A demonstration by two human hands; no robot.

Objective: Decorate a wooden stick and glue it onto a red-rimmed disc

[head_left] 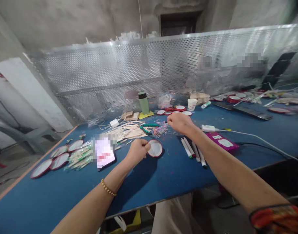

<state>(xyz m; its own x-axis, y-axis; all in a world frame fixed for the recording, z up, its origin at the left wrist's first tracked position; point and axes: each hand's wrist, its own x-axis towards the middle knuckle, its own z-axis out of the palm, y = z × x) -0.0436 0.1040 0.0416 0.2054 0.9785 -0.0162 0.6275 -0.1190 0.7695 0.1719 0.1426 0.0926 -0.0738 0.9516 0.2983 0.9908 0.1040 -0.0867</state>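
Note:
Between the thumb and fingers of my left hand (138, 151) is a round white disc with a red rim (155, 148), held by its left edge close over the blue table. My right hand (180, 123) is closed just right of a pile of small coloured rubber bands (160, 129). Whatever its fingers may pinch is hidden. Green-handled pliers (146, 128) lie against the bands' left side. Behind my right hand are several red-rimmed discs (180, 107). Below it lie several white marker pens (188, 148).
A phone (103, 152) stands left, beside thin wooden sticks (80, 157) and several red-rimmed discs (42, 168). Behind are a green bottle (144, 104), a paper cup (192, 104) and a perforated metal screen (110, 74). A purple power box (222, 142) with cables sits right.

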